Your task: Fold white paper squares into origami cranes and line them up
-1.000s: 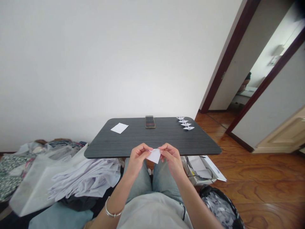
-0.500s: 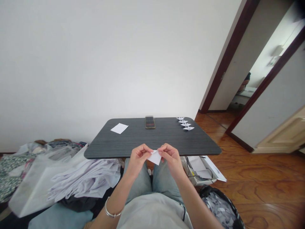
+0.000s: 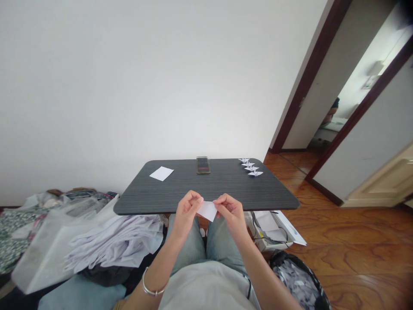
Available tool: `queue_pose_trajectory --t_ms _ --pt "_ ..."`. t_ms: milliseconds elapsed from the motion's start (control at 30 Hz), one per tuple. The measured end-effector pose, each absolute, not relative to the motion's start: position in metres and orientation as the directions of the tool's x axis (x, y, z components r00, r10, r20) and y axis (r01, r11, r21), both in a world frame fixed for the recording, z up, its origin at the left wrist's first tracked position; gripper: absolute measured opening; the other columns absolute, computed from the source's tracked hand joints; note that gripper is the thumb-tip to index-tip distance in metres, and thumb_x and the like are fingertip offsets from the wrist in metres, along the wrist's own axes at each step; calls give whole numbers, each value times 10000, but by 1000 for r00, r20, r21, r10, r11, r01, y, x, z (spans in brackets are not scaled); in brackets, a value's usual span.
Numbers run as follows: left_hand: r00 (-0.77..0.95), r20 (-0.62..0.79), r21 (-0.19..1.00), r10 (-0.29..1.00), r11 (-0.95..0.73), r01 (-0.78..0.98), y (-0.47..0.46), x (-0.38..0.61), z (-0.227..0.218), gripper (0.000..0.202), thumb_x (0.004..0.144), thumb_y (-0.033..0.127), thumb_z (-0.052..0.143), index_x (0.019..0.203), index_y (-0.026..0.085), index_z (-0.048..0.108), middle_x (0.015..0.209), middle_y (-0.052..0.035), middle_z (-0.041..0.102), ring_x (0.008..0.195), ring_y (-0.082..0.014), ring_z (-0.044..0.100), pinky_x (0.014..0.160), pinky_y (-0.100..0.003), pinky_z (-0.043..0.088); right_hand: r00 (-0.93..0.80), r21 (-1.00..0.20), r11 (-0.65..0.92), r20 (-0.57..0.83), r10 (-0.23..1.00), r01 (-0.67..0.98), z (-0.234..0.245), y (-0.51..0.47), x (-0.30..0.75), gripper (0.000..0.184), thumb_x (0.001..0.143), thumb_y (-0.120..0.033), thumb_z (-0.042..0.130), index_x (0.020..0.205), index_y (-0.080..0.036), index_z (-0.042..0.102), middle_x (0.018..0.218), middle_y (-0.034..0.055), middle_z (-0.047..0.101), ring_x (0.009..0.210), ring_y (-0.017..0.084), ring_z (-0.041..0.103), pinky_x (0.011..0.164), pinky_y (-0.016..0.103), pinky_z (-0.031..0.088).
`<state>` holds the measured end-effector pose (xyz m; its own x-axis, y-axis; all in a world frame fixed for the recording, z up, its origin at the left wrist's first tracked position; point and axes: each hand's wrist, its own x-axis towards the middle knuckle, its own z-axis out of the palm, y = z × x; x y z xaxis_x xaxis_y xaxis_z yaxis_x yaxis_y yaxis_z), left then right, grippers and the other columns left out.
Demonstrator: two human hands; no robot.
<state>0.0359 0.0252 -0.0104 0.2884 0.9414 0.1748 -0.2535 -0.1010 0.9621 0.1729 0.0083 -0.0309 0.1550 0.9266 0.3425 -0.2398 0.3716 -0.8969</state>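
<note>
A small piece of white paper [image 3: 207, 211], seemingly folded, is held in the air just in front of the table's near edge. My left hand [image 3: 188, 212] pinches its upper left corner between thumb and fingers. On the other side my right hand [image 3: 230, 209] is closed on the right corner. The finer creases are too small to make out. Farther back on the dark table [image 3: 180, 193] lies a stack or sheet of square white paper [image 3: 161, 173] at the left. Several folded paper cranes [image 3: 251, 168] stand in a row at the right.
A phone [image 3: 203, 165] rests near the table's back edge, against the white wall. To the left are piled clothes [image 3: 119, 241]. A box with cables [image 3: 271, 230] and a black bag of paper scraps [image 3: 298, 280] sit on the floor at right.
My left hand has shifted slightly up and left along the paper's edge, and more of the paper shows between the hands. My right hand stays nearly where it was.
</note>
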Motion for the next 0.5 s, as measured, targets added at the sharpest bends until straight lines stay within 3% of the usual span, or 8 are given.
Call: queue_pose_trajectory --t_ms 233,500 --pt "317 144 985 937 -105 -135 25 38 -3 235 747 377 614 715 160 531 602 31 514 541 -90 473 458 -174 395 155 -895 404 379 912 -189 -33 8 172 68 723 -221 605 663 -189 605 551 -39 518 479 95 470 451 204 379" --pt "353 114 989 929 -71 -133 26 35 -8 244 695 350 661 815 146 603 675 -9 598 571 -117 530 462 -204 443 171 -909 375 346 922 -181 -32 7 173 101 733 -275 612 680 -191 591 563 -31 539 472 95 468 442 206 385"
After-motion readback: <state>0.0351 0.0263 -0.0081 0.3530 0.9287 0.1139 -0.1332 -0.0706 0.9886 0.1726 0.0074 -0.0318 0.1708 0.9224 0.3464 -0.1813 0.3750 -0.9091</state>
